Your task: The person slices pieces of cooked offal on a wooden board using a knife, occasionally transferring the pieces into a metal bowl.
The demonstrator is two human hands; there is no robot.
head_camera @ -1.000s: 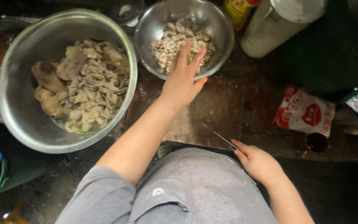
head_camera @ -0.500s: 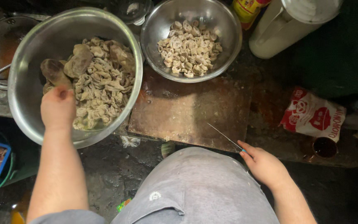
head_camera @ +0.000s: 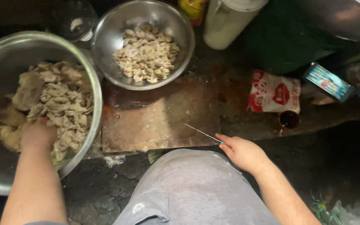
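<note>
My left hand [head_camera: 38, 134] reaches into the big steel bowl [head_camera: 92, 79] at the left and presses down among pale raw offal pieces [head_camera: 57, 102]; its fingers are buried, so its grip is hidden. My right hand [head_camera: 242, 152] rests by my grey-clad knee [head_camera: 192, 187], shut on a thin knife [head_camera: 203, 133] whose blade points up-left over the worn cutting board [head_camera: 159, 116]. Behind the board stands a smaller steel bowl [head_camera: 184, 29] with cut pieces [head_camera: 146, 56].
A white jug [head_camera: 230, 21] and a yellow bottle [head_camera: 192, 8] stand at the back. A red-and-white packet [head_camera: 273, 92], a small dark cup [head_camera: 289, 119] and a phone [head_camera: 329, 81] lie to the right. The ground is dark and wet.
My left hand left the small bowl, crossed to the big bowl and now digs into the offal. My right hand keeps the knife nearly still.
</note>
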